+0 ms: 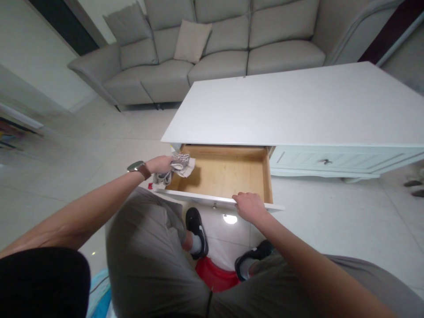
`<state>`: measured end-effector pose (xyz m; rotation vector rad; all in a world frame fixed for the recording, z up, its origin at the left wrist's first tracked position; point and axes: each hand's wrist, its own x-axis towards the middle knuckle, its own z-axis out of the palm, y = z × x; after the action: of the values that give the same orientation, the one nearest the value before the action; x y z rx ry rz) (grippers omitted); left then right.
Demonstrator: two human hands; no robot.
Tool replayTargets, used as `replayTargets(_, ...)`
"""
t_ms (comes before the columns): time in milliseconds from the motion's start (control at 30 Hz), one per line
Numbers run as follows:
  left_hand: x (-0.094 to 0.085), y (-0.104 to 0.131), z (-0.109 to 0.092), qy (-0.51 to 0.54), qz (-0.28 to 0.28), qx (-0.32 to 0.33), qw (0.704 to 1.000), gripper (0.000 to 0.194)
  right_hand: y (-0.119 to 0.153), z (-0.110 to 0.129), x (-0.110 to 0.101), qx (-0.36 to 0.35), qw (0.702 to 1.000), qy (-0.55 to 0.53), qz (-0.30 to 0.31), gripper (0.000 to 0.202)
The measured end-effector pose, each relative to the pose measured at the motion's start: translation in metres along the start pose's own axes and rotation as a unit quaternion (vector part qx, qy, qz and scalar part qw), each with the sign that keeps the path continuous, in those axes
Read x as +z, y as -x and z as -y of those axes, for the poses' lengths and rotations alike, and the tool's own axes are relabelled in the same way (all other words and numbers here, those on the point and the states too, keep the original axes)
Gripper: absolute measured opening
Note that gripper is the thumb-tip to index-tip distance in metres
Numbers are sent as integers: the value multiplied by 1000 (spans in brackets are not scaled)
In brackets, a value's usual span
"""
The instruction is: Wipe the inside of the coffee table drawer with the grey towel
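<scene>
A wooden drawer (228,174) is pulled out of the white coffee table (281,106), and its inside shows bare light wood. My left hand (160,164) is closed on a crumpled patterned cloth (181,163) at the drawer's left side wall. Part of the cloth hangs over the outside of that wall, and part reaches inside. My right hand (249,205) grips the top edge of the drawer front (198,197), right of its small knob (214,206). The fingertips of my left hand are hidden by the cloth.
Beyond the table stands a long grey sofa (218,53) with a light cushion (192,40). A shut drawer with a knob (326,162) is at the right. Between my shoes lies a red object (215,276). A blue item (99,293) is at lower left.
</scene>
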<state>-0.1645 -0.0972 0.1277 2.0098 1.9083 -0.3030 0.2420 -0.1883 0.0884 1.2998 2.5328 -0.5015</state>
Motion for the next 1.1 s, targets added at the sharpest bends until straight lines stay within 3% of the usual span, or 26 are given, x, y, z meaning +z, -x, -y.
replayTargets(133, 6, 0, -35, -72, 1, 32, 997, 62, 0, 0, -1, 2, 1000, 2, 11, 27)
replayTargets(233, 31, -9, -55, -82, 71, 57, 992, 77, 0, 0, -1, 1, 1000, 1, 9, 28)
replayTargets(300, 51, -20, -60, -77, 129, 90, 985, 97, -1, 0, 0, 2, 1000, -1, 9, 28)
replayTargets(400, 81, -37, -60, -76, 170, 124, 975, 119, -1, -1, 1, 2, 1000, -5, 9, 29)
replayTargets(533, 113, -53, -56, -106, 197, 103, 969, 125, -2, -1, 0, 3, 1000, -10, 11, 31)
replayTargets(700, 130, -71, -56, -153, 146, 112, 971, 113, -2, 0, -1, 3, 1000, -4, 13, 30)
replayTargets(833, 138, -89, -66, -134, 105, 123, 978, 118, -3, 0, -1, 2, 1000, -7, 11, 30)
replayTargets(967, 152, -104, -94, -88, 87, 75, 990, 129, -4, 0, -1, 3, 1000, -18, 22, 32)
replayTargets(1100, 164, -121, -138, -61, 82, 62, 993, 138, -6, 1, -3, 1, 999, -26, 32, 34)
